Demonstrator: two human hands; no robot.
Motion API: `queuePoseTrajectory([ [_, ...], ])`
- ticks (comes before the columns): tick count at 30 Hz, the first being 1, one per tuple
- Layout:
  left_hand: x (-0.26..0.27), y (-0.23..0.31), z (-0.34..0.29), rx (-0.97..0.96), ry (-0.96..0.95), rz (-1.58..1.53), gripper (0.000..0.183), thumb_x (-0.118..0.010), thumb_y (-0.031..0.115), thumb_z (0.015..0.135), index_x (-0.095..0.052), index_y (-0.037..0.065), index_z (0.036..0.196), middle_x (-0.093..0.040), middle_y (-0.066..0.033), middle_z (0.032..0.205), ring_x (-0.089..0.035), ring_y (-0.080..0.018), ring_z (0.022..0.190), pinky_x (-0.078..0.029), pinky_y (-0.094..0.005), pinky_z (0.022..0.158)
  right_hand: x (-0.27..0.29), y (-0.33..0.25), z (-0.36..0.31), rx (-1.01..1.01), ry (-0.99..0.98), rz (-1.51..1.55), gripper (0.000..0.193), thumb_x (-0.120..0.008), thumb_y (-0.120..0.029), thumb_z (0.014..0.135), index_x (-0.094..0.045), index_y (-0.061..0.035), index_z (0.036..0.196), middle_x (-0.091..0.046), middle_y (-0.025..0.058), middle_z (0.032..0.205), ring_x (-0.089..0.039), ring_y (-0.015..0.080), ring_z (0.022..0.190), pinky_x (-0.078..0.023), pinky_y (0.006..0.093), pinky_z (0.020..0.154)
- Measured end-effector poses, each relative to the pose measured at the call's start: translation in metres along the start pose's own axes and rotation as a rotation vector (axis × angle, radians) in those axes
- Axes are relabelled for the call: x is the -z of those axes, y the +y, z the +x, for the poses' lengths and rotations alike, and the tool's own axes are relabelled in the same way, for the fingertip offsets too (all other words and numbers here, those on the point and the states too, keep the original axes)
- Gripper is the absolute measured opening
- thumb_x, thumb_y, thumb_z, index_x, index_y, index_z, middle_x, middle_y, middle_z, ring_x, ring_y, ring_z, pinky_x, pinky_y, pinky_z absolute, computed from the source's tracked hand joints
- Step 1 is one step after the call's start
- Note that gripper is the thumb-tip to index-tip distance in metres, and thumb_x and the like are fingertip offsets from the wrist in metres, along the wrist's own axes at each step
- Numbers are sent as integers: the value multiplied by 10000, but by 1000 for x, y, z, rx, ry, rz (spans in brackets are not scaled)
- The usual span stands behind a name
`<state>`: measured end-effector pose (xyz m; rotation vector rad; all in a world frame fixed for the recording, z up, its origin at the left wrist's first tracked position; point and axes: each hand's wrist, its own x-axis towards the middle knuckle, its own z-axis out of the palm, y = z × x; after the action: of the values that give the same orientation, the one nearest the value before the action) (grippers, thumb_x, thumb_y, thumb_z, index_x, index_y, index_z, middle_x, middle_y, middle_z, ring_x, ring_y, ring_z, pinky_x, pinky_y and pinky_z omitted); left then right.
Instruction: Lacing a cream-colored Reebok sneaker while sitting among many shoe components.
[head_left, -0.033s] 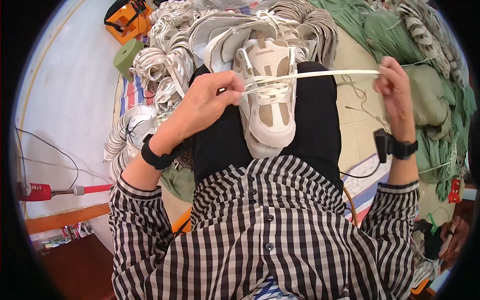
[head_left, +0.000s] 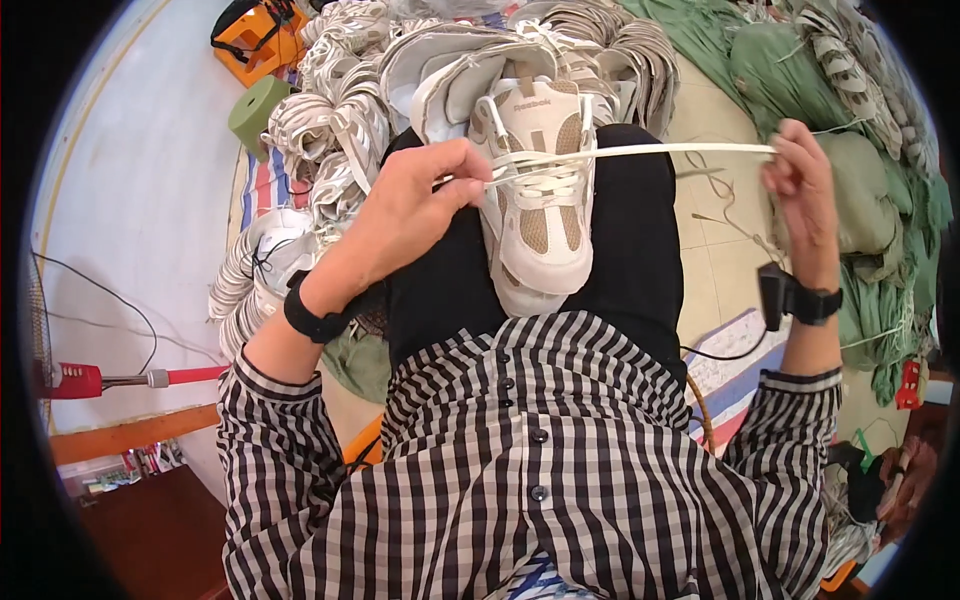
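Shoe (head_left: pixel 548 225) is set between the thighs (head_left: pixel 637 225), toe toward the shirt (head_left: pixel 580 440). Its lace (head_left: pixel 690 148) is stretched to the right hand (head_left: pixel 805 185), gripped in curled fingers; beside the shoe, lace is pinched by the left hand (head_left: pixel 415 205), thumb and forefinger closed.

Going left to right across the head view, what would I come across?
Red handle, green stool, left hand, shoe, right hand, red object.
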<state>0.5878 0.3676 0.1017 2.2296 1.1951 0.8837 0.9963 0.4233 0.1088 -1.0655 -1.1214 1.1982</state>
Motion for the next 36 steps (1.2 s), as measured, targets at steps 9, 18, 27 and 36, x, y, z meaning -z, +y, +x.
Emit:
queuePoseTrajectory([
  [9, -20, -5, 5, 61, 22, -136, 222, -624, -2, 859, -611, 23, 1079, -642, -131, 998, -632, -264, 949, -508, -349, 793, 90, -27, -1, 112, 130, 169, 232, -609, -15, 926, -533, -11, 1145, -387, -42, 655, -317, 54, 508, -321, 218, 553],
  [18, -31, -25, 4, 52, 160, 132, 255, -594, 36, 848, -568, 24, 1101, -641, -184, 969, -651, -327, 898, -521, -409, 770, 166, -4, 83, 93, 127, 100, 170, -632, -43, 927, -507, -93, 823, -434, -37, 637, -368, 66, 491, -375, 232, 553],
  [27, -1, -29, -25, 303, 21, 80, 113, -622, 84, 879, -660, 39, 975, -600, -102, 628, -584, -229, 551, -461, -329, 572, 92, 90, 116, 72, 126, -997, 216, -620, -194, 934, -632, -35, 1079, -674, 104, 853, -615, 177, 575, -518, 319, 592],
  [36, 46, -50, -36, 420, -50, -218, 81, -604, 58, 935, -629, -10, 899, -578, 6, 715, -551, -64, 659, -438, -226, 607, -103, 72, -17, 830, -289, -1066, 318, -622, -34, 859, -575, -59, 1172, -654, 150, 1042, -665, 329, 861, -531, 435, 680],
])
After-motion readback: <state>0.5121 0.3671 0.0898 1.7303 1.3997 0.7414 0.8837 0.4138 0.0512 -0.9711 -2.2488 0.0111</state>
